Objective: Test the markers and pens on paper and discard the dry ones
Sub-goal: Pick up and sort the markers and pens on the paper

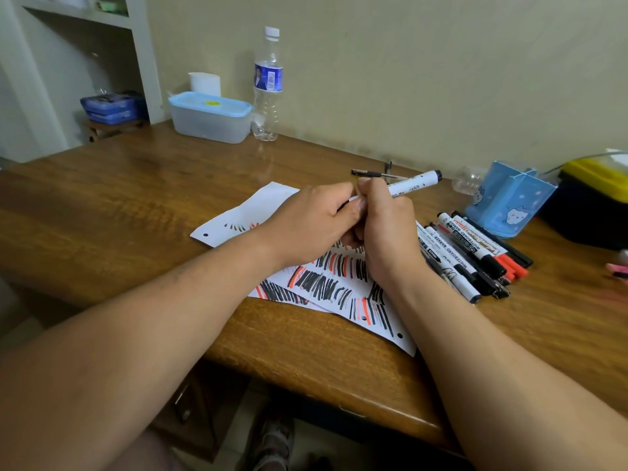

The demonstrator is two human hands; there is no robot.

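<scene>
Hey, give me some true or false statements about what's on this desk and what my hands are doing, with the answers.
1. The left hand and the right hand both hold the white marker. True.
2. The paper is blank. False: black and orange-red strokes mark it.
3. A pile of markers lies right of the paper. True.
4. The water bottle lies on its side. False: it stands upright beside the lidded container.

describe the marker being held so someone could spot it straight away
On the wooden desk, find the scribbled paper. Above it the right hand grips a white marker. Unlike the marker pile lying to the right, it is lifted, black end pointing up-right.
</scene>
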